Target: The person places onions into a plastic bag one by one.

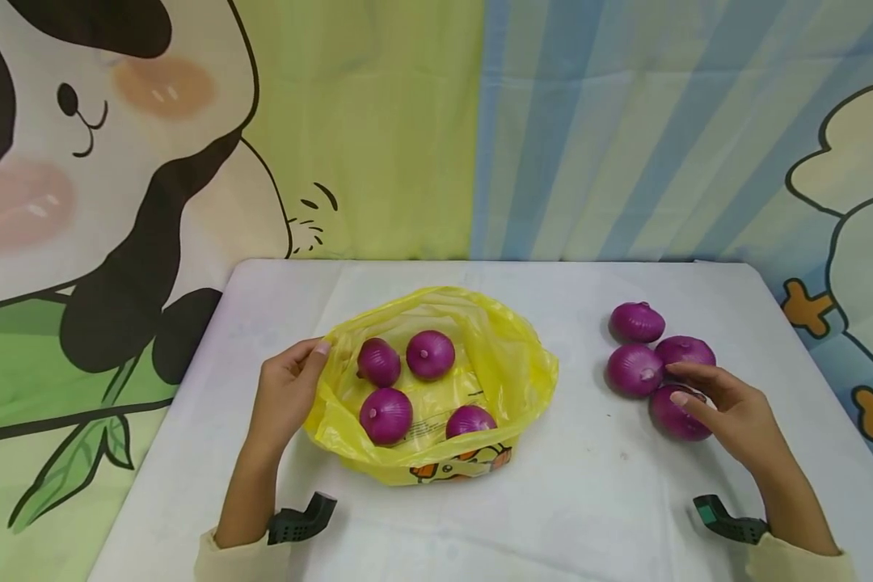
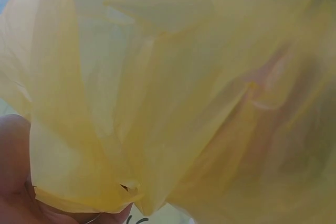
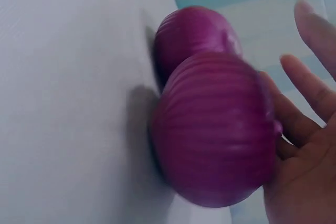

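The left hand [image 1: 288, 388] pinches the rim of a yellow plastic bag [image 1: 505, 352], which gapes to the right of that grip with four purple onions [image 1: 386, 417] inside. The right hand [image 1: 735, 412] has its thumb and fingers apart over a loose onion [image 1: 671, 419], whether touching I cannot tell; three more onions [image 1: 631, 372] sit beyond and left of it.
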A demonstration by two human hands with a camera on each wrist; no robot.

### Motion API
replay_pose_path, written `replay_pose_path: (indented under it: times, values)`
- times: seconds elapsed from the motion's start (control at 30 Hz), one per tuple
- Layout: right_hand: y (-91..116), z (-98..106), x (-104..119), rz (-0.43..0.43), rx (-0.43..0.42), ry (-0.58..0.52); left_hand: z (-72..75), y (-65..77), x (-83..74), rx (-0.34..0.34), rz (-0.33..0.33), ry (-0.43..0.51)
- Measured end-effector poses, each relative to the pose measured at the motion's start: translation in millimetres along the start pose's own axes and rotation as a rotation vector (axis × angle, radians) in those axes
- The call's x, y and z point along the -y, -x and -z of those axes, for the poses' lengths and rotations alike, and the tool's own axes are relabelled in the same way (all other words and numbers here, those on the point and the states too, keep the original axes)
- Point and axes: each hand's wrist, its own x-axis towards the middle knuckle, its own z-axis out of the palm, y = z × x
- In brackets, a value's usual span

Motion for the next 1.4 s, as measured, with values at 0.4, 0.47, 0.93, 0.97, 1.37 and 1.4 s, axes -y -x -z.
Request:
replay_pose_path:
  times: [0.4,0.47,0.93,0.97,1.37,1.4]
  values:
    - [6.2,-7.0,-15.1,-0.087,0.221,0.119,0.4,-1.2,-1.8,0.01,-0.009,-0.015]
    - [6.4,-7.9,-16.7,-0.066,0.21,0.131,0.6,-1.5,-2.2,0.008,-0.006,-0.021]
    - [-9.1,-2.1,4.1,0.062,0.17,0.076,0.0,-1.1,-1.4,0.009,0.026,-0.025]
    - [-11.5,-1.1,6.7,0.073,0.173,0.074,0.0,-0.8,-1.3,0.009,0.027,-0.021]
    - [-22.8,-2.4,22.6,0.128,0.165,0.031,-1.7,1.3,-0.9,0.014,0.012,-0.009]
    - [-23.1,-3.1,23.5,0.131,0.165,0.026,-1.8,1.5,-0.9,0.014,0.011,-0.008]
